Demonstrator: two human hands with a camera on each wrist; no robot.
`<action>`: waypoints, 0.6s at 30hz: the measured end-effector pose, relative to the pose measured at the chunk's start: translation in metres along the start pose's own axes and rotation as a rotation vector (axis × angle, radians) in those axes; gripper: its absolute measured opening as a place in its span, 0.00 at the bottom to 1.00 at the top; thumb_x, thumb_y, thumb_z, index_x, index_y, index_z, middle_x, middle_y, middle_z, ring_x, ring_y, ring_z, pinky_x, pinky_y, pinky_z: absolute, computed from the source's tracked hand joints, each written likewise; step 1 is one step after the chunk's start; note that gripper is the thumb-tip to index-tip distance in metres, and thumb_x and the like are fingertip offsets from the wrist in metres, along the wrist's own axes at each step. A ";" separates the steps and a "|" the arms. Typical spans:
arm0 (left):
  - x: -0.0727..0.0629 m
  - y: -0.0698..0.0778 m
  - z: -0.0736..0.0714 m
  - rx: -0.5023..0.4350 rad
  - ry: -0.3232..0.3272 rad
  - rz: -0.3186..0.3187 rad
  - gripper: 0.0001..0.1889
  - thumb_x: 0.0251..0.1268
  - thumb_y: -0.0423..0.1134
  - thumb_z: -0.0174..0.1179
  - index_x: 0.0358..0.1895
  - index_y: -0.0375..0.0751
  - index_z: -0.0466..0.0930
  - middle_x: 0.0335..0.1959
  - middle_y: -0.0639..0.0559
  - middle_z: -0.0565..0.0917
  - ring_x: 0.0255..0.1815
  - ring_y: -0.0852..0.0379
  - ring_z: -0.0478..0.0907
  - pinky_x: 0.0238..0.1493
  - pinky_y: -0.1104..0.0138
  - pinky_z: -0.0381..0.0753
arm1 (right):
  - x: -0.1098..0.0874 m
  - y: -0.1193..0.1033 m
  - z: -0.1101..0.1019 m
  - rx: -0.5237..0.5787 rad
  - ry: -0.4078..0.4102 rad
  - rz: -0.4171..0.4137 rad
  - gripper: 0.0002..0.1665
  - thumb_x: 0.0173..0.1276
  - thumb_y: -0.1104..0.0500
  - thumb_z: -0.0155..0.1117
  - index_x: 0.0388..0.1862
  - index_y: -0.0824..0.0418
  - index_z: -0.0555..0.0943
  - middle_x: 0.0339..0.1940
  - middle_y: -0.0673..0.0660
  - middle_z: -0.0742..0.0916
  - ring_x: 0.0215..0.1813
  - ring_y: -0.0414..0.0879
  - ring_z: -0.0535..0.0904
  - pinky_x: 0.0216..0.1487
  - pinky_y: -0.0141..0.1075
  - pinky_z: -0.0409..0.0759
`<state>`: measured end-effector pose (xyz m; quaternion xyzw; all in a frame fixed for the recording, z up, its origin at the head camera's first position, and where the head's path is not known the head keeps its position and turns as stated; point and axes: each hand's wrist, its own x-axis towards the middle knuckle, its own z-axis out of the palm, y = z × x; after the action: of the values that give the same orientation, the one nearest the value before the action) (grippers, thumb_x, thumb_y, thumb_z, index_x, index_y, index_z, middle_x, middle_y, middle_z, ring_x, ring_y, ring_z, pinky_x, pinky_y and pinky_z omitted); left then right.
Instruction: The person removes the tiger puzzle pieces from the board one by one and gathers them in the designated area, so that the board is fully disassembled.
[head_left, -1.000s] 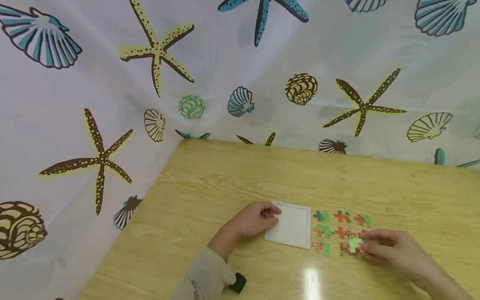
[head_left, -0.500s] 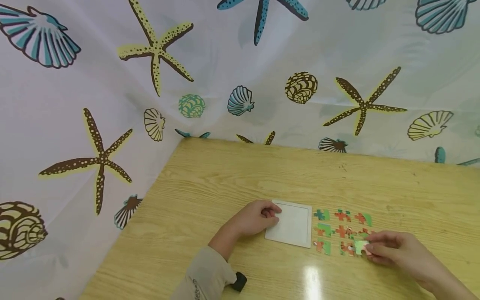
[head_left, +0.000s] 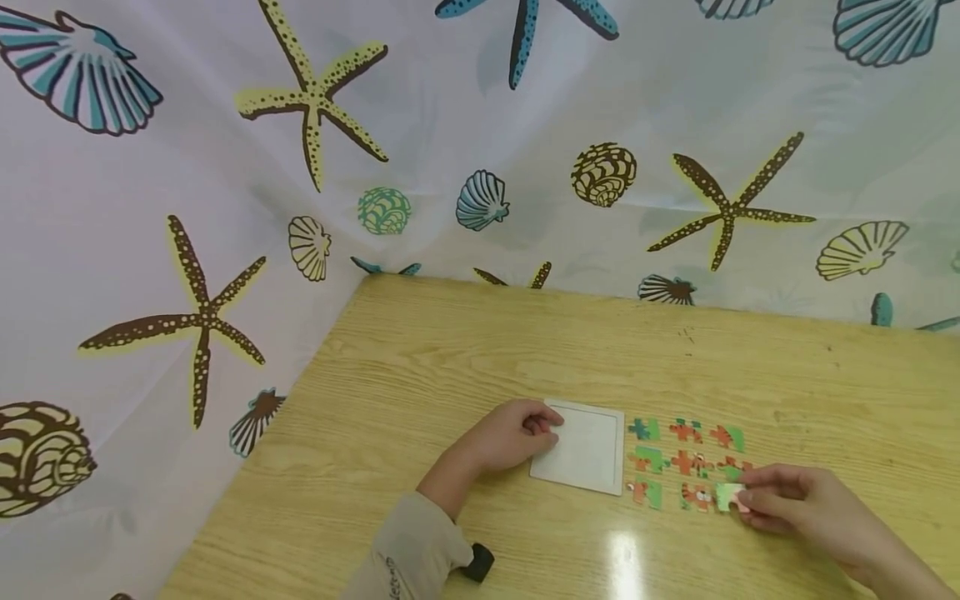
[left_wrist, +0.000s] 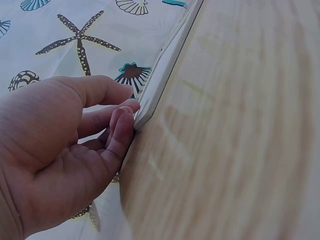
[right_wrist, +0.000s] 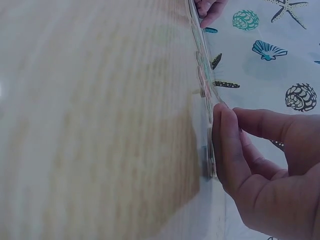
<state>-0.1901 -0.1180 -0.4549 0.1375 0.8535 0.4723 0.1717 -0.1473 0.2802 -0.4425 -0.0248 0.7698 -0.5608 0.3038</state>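
A white square puzzle tray (head_left: 587,450) lies flat on the table. My left hand (head_left: 516,437) rests at its left side, index finger and thumb reaching over the edge and the other fingers loosely bent; the left wrist view has the fingertips right at the tray's rim (left_wrist: 156,90). My right hand (head_left: 798,504) pinches a green and pink puzzle piece (head_left: 726,497) between thumb and fingers, at the right end of the nearest row. Just left of it lies an orange piece with a printed face (head_left: 696,497). From the right wrist, the fingertips (right_wrist: 226,112) hide the pinched piece.
Several other puzzle pieces (head_left: 681,461) lie in rows right of the tray. A black object (head_left: 477,564) sits at the left sleeve's cuff. A curtain (head_left: 420,125) printed with shells and starfish borders the wooden table (head_left: 420,358) at the back and left.
My right hand has moved slightly right with its piece, from over the orange piece to beside it, uncovering that piece. My left hand and the tray have stayed put.
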 end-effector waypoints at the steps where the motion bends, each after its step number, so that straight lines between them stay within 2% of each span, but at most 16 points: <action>1: 0.000 0.000 0.000 0.003 0.001 -0.003 0.12 0.70 0.37 0.61 0.52 0.40 0.84 0.39 0.53 0.78 0.40 0.58 0.72 0.45 0.68 0.73 | 0.000 0.000 0.000 -0.004 -0.003 -0.008 0.30 0.74 0.58 0.62 0.63 0.81 0.69 0.48 0.53 0.87 0.48 0.42 0.87 0.50 0.36 0.84; 5: 0.000 -0.001 0.000 0.013 0.004 -0.009 0.12 0.70 0.38 0.61 0.52 0.41 0.84 0.38 0.53 0.78 0.40 0.58 0.72 0.45 0.69 0.73 | 0.000 0.000 0.000 -0.012 -0.009 -0.030 0.30 0.75 0.58 0.61 0.63 0.82 0.69 0.48 0.54 0.87 0.48 0.42 0.87 0.50 0.36 0.84; 18: 0.000 0.000 0.000 0.004 0.000 0.007 0.11 0.70 0.37 0.61 0.51 0.39 0.83 0.38 0.53 0.78 0.40 0.58 0.72 0.45 0.68 0.72 | -0.003 0.006 0.000 0.012 0.011 -0.018 0.26 0.74 0.60 0.62 0.60 0.80 0.73 0.46 0.54 0.88 0.47 0.42 0.87 0.50 0.36 0.84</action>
<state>-0.1906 -0.1181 -0.4548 0.1406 0.8541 0.4711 0.1697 -0.1434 0.2835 -0.4464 -0.0268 0.7678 -0.5682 0.2947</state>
